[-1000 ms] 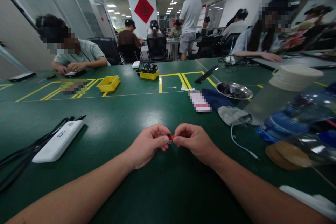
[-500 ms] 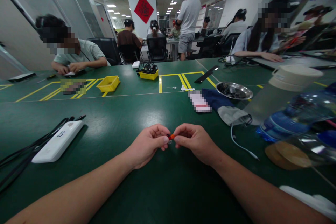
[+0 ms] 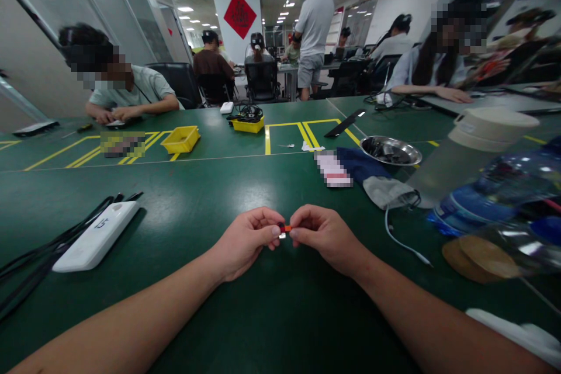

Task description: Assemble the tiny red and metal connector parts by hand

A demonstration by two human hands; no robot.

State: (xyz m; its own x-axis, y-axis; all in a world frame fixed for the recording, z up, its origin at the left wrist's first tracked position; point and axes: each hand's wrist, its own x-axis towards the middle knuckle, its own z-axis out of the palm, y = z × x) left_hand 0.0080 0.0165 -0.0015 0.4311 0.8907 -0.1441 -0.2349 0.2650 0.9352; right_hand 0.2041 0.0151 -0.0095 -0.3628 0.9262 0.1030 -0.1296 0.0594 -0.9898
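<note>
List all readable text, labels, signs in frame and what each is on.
None reads for certain.
White box: a small dark logo, too blurred to read.
Red diamond sign on the pillar: one dark character, too blurred to read.
Bottle label: blue, no legible print.
Pixelated patches on the table: unreadable.
Small orange part pinched between left hand and right hand: no marking visible.
</note>
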